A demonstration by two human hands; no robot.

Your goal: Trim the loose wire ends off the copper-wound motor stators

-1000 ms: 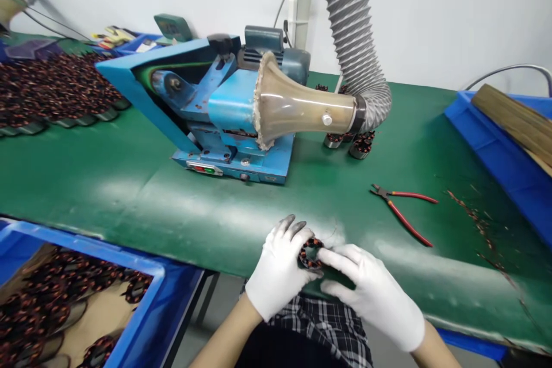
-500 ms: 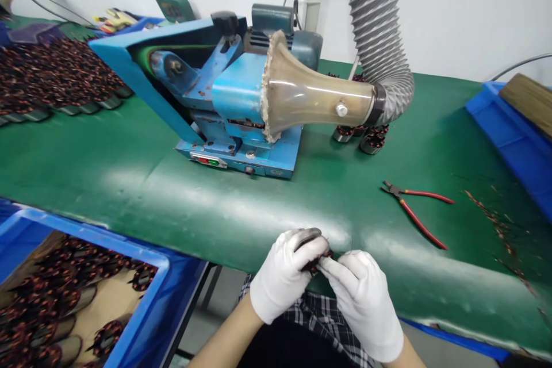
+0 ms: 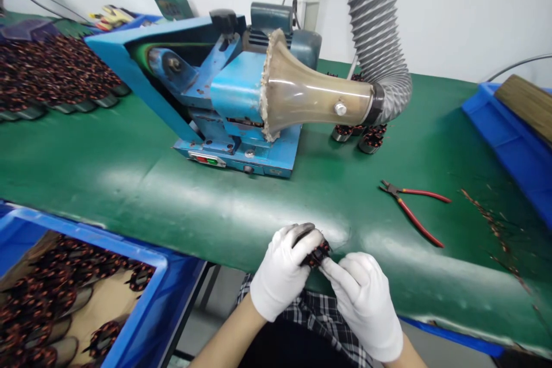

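My left hand [image 3: 282, 276], in a white glove with dark-stained fingers, is closed around a small motor stator [image 3: 319, 253] with copper windings, just over the bench's front edge. My right hand [image 3: 364, 302], also gloved in white, has its fingers curled together, with the fingertips touching the stator's right side. Whatever those fingertips pinch is too small to make out. Beyond the right hand, red-handled cutting pliers [image 3: 409, 210] lie spread on the green bench [image 3: 207, 207]. Both hands partly hide the stator.
A blue belt machine [image 3: 239, 92] with a clear funnel [image 3: 310, 92] and grey hose [image 3: 379, 23] stands ahead. Stators [image 3: 373, 139] sit behind it, and many more [image 3: 56, 75] at left. A blue crate [image 3: 164, 267] holds others. Wire scraps [image 3: 491, 224] lie right, beside a blue bin [image 3: 509, 144].
The stator has turned slightly in my left hand, so more of its wound end shows. My right fingertips have shifted a little down along it. The view has moved slightly.
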